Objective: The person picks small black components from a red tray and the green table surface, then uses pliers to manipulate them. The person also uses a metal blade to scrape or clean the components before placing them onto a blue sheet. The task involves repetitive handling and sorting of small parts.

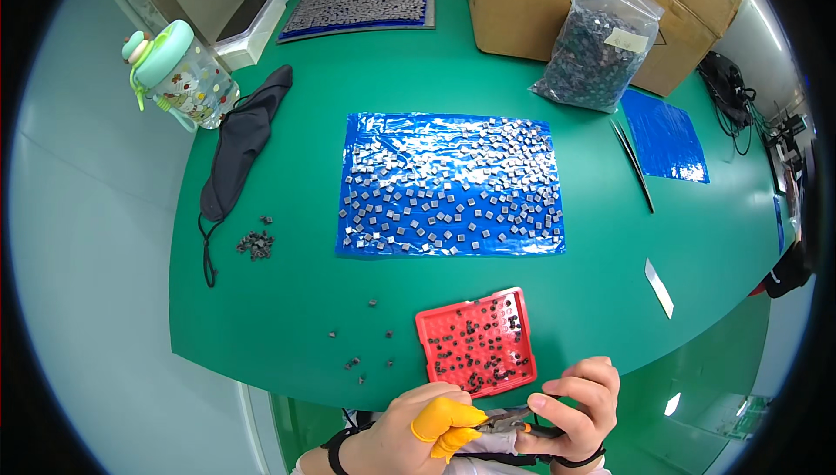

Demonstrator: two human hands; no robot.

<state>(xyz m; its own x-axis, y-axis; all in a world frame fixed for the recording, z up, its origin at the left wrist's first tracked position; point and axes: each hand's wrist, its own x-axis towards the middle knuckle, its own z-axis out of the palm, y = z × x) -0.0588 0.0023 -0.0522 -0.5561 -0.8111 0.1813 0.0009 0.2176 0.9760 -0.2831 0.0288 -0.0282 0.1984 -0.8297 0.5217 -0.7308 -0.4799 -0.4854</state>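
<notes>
My left hand, with yellow finger cots on two fingertips, pinches at the jaws of a pair of pliers. Whatever lies between those fingertips is too small and covered to make out. The pliers' dark handles with orange patches rest in my right hand, whose fingers curl around them. Just beyond both hands lies a shallow red tray, slightly turned, with many small dark pieces scattered over its dimpled bottom. A few loose dark pieces lie on the green table left of the tray.
Small silvery square parts cover a blue sheet mid-table. Tweezers, another blue sheet and a white strip lie right. Behind are a bag of parts, a carton and a filled panel. A bottle and black pouch sit left.
</notes>
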